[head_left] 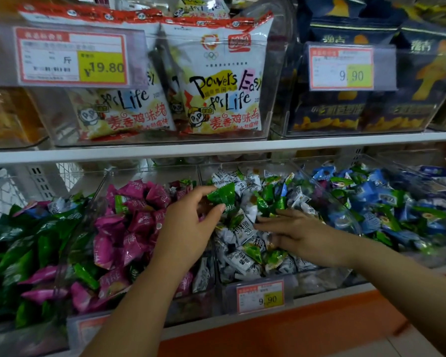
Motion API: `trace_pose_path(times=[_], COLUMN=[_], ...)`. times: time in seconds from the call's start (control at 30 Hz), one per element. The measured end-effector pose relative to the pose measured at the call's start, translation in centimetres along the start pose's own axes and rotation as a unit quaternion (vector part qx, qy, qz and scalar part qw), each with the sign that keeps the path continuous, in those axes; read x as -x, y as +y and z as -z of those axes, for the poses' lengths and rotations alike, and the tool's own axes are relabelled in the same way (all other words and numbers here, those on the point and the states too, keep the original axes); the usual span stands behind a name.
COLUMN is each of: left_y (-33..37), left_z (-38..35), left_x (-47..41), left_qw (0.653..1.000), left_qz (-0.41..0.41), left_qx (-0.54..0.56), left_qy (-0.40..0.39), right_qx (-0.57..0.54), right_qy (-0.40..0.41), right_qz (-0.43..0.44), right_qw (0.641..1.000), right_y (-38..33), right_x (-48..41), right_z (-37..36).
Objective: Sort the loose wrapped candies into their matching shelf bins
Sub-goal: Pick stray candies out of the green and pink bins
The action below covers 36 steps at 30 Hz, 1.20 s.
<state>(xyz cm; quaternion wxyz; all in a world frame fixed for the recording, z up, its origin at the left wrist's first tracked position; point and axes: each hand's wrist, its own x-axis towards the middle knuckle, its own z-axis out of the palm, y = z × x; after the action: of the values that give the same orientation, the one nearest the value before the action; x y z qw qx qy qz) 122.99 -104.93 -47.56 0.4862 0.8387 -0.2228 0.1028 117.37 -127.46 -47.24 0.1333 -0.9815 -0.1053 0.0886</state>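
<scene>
My left hand pinches a green wrapped candy between thumb and fingers, just above the left side of the white-candy bin. My right hand lies flat with straight fingers on the white candies in that bin, fingertips pointing left. Several green candies are mixed in among the white ones. To the left sit the pink-candy bin and a bin of green candies. On the right is the blue-candy bin with green pieces mixed in.
A white shelf board runs above the bins, carrying clear bins of white snack bags and dark blue snack bags. Price tags hang on the bin fronts. An orange base strip runs under the shelf.
</scene>
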Motion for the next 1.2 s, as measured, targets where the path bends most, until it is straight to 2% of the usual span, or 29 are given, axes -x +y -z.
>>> trace_pose_path(times=[0.1, 0.17, 0.23, 0.27, 0.37, 0.47, 0.57, 0.67, 0.8, 0.97, 1.2], left_y=[-0.1, -0.2, -0.3, -0.4, -0.4, -0.5, -0.7, -0.7, -0.4, -0.2, 0.1], left_z=[0.0, 0.0, -0.2, -0.2, -0.3, -0.2, 0.0, 0.2, 0.3, 0.3, 0.5], left_x=[-0.1, -0.1, -0.2, -0.2, -0.2, -0.2, -0.2, -0.2, -0.1, 0.0, 0.3], left_qw=[1.0, 1.0, 1.0, 1.0, 1.0, 1.0, 1.0, 1.0, 1.0, 1.0, 1.0], left_qz=[0.001, 0.0, 0.0, 0.0, -0.005, -0.003, -0.001, 0.0, -0.005, -0.002, -0.005], left_qx=[-0.005, -0.009, -0.009, -0.008, -0.007, -0.002, 0.002, 0.003, 0.007, 0.007, 0.004], left_qy=[-0.002, -0.003, 0.001, 0.004, 0.003, -0.001, -0.001, -0.003, 0.001, 0.001, -0.005], right_qx=[-0.108, -0.174, -0.156, -0.123, -0.047, -0.095, -0.069, -0.061, -0.044, -0.087, -0.201], right_qy=[0.034, 0.113, 0.209, 0.226, 0.162, 0.053, -0.045, -0.066, 0.018, 0.131, 0.311], right_qz=[-0.012, -0.031, -0.052, -0.067, -0.096, -0.092, -0.118, -0.118, -0.085, -0.07, -0.092], right_qw=[0.993, 0.978, 0.964, 0.964, 0.981, 0.99, 0.99, 0.989, 0.995, 0.985, 0.924], right_y=[0.0, 0.3, 1.2, 1.4, 1.8, 1.3, 0.9, 0.8, 0.9, 0.6, 0.0], right_x=[1.3, 1.3, 0.1, -0.7, -3.5, -5.6, -6.9, -7.0, -5.1, -3.1, -1.7], right_z=[1.8, 3.0, 3.5, 3.5, 3.3, 4.4, 5.2, 4.5, 3.4, 2.5, 2.4])
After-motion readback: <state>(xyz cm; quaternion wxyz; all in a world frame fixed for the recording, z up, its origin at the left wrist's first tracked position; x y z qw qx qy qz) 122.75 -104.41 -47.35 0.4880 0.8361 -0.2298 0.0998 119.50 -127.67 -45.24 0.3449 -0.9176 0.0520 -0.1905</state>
